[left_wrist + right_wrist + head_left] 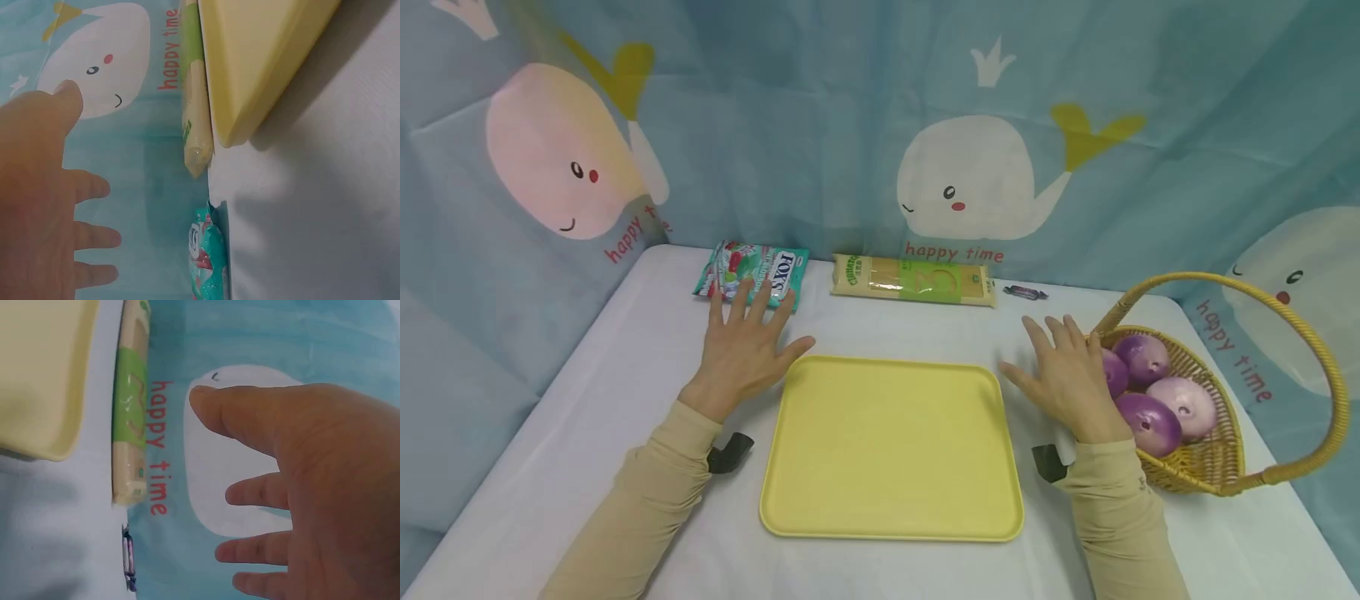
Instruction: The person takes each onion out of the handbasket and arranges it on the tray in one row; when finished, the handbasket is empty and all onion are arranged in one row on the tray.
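My left hand [739,358] is held with fingers spread near the far left corner of a yellow tray [891,450], holding nothing. Past its fingertips lies a teal FOX'S candy bag [782,271]. On the other side, my right hand [1067,379] also has its fingers extended and grips nothing; it is between the tray and a wicker basket [1206,467]. Purple onions [1150,423], several of them, sit in the basket. A long pack of noodles [917,281] lies at the back, with a small wrapped candy [1026,292] to its right.
A white cloth [587,450] covers the table. Behind it hangs a blue curtain [790,133] printed with whales, close to the back items. The basket's tall handle [1330,392] arches up and leans out to the right.
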`<state>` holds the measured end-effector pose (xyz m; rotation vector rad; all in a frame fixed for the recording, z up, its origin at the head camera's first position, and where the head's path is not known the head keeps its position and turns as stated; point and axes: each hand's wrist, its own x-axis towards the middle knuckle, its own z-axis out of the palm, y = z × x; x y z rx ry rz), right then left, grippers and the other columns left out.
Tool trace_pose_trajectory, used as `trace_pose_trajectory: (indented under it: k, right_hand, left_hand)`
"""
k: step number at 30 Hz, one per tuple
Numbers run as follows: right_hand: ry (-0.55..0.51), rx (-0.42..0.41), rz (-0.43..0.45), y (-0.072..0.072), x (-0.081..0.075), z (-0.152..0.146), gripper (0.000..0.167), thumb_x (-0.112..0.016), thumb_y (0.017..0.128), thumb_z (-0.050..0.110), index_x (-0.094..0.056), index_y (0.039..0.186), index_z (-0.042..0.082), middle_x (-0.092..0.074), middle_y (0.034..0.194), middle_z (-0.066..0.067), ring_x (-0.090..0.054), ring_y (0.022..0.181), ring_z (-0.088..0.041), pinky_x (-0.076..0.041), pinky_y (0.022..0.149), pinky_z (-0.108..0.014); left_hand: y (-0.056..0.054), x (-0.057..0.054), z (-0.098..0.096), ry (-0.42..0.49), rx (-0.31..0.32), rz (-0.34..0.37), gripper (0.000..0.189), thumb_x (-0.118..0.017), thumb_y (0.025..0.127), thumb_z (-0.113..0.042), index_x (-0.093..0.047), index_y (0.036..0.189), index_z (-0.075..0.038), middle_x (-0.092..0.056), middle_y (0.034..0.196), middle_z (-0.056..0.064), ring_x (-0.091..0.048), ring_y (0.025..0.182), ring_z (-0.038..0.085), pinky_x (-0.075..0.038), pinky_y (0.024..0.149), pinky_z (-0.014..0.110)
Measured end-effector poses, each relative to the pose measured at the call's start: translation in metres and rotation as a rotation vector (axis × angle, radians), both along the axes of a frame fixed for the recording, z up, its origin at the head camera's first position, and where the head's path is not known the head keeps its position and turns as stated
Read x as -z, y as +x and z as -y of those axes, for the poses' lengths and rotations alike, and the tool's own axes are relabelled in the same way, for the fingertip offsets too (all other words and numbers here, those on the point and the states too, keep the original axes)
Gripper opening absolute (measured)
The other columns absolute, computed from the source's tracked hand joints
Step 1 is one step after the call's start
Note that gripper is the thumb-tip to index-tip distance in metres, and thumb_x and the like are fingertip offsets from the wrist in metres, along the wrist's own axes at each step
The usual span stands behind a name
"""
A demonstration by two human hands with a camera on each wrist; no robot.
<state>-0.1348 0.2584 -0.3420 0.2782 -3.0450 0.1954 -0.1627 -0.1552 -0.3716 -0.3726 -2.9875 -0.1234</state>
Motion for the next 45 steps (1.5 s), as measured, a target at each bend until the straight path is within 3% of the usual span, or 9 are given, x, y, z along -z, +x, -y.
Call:
trace_pose_trajectory:
  k: [5, 11, 14, 18, 21, 31, 39, 42, 45]
  right_hand:
    - [-0.05, 0.048, -0.003, 0.001, -0.009, -0.011, 0.069, -0.057, 0.095, 0.043, -0.037, 0.147, 0.001, -0.039, 0.144, -0.034, -0.04, 0.129, -0.054, -0.033, 0.1, -0.07]
    - [-0.118, 0.252, -0.044, 0.006, -0.018, -0.046, 0.052, -0.053, 0.096, 0.03, -0.048, 0.135, -0.005, -0.049, 0.128, -0.037, -0.047, 0.116, -0.055, -0.039, 0.09, -0.069]
    - [-0.107, 0.315, 0.066, 0.007, -0.017, -0.062, 0.054, -0.052, 0.096, 0.034, -0.047, 0.133, -0.004, -0.045, 0.129, -0.039, -0.042, 0.119, -0.057, -0.038, 0.091, -0.07]
    - [-0.081, 0.328, 0.287, 0.006, -0.016, -0.072, 0.066, -0.049, 0.097, 0.044, -0.037, 0.141, -0.003, -0.037, 0.136, -0.042, -0.04, 0.121, -0.061, -0.039, 0.087, -0.073]
    - [-0.072, 0.317, 0.336, 0.004, -0.015, -0.073, 0.071, -0.052, 0.095, 0.044, -0.032, 0.143, -0.004, -0.041, 0.135, -0.042, -0.045, 0.117, -0.061, -0.041, 0.085, -0.07]
    - [-0.144, 0.345, 0.272, 0.005, -0.013, -0.066, 0.075, -0.065, 0.088, 0.037, -0.029, 0.136, -0.007, -0.038, 0.125, -0.048, -0.045, 0.109, -0.063, -0.042, 0.087, -0.07]
    - [-0.209, 0.405, 0.007, 0.014, -0.03, -0.048, 0.08, -0.07, 0.083, 0.047, -0.036, 0.134, -0.004, -0.037, 0.125, -0.042, -0.045, 0.103, -0.056, -0.042, 0.077, -0.066]
    - [-0.265, 0.325, -0.068, 0.019, -0.041, -0.023, 0.084, -0.067, 0.085, 0.053, -0.035, 0.139, -0.004, -0.044, 0.126, -0.037, -0.05, 0.107, -0.051, -0.043, 0.083, -0.066]
    - [-0.292, 0.152, -0.047, 0.016, -0.042, 0.01, 0.082, -0.066, 0.087, 0.054, -0.037, 0.143, 0.002, -0.051, 0.128, -0.031, -0.055, 0.111, -0.048, -0.045, 0.088, -0.064]
  left_hand:
    - [0.002, -0.001, 0.0, 0.092, 0.025, 0.152, 0.062, -0.044, 0.101, -0.046, -0.041, 0.147, -0.005, -0.054, 0.138, 0.024, -0.054, 0.124, 0.044, -0.046, 0.094, 0.06]
    - [0.001, 0.005, -0.001, 0.223, 0.064, 0.336, 0.039, -0.05, 0.1, -0.029, -0.06, 0.125, -0.001, -0.069, 0.114, 0.017, -0.065, 0.095, 0.03, -0.053, 0.079, 0.049]
    - [-0.001, 0.009, 0.001, 0.269, 0.096, 0.383, 0.032, -0.049, 0.099, -0.026, -0.064, 0.116, -0.003, -0.069, 0.097, 0.01, -0.058, 0.076, 0.019, -0.049, 0.068, 0.037]
    - [-0.001, 0.012, 0.004, 0.317, 0.126, 0.456, 0.029, -0.047, 0.099, -0.02, -0.063, 0.115, -0.003, -0.066, 0.089, 0.007, -0.054, 0.071, 0.016, -0.045, 0.065, 0.03]
    - [-0.001, 0.013, 0.007, 0.339, 0.133, 0.48, 0.028, -0.046, 0.099, -0.017, -0.062, 0.116, -0.003, -0.065, 0.09, 0.007, -0.053, 0.072, 0.016, -0.045, 0.066, 0.03]
    - [-0.001, 0.011, 0.009, 0.375, 0.133, 0.502, 0.026, -0.045, 0.098, -0.01, -0.061, 0.116, -0.003, -0.066, 0.091, 0.009, -0.053, 0.071, 0.015, -0.045, 0.064, 0.028]
    - [-0.003, 0.014, 0.01, 0.391, 0.168, 0.506, 0.024, -0.045, 0.098, -0.009, -0.061, 0.115, -0.002, -0.065, 0.089, 0.008, -0.052, 0.07, 0.014, -0.044, 0.065, 0.028]
    - [-0.005, 0.016, 0.01, 0.396, 0.182, 0.504, 0.023, -0.045, 0.098, -0.009, -0.062, 0.113, -0.002, -0.065, 0.089, 0.009, -0.052, 0.07, 0.015, -0.044, 0.066, 0.028]
    - [-0.006, 0.017, 0.011, 0.395, 0.176, 0.511, 0.023, -0.045, 0.099, -0.009, -0.062, 0.114, -0.002, -0.065, 0.091, 0.009, -0.053, 0.071, 0.015, -0.045, 0.067, 0.029]
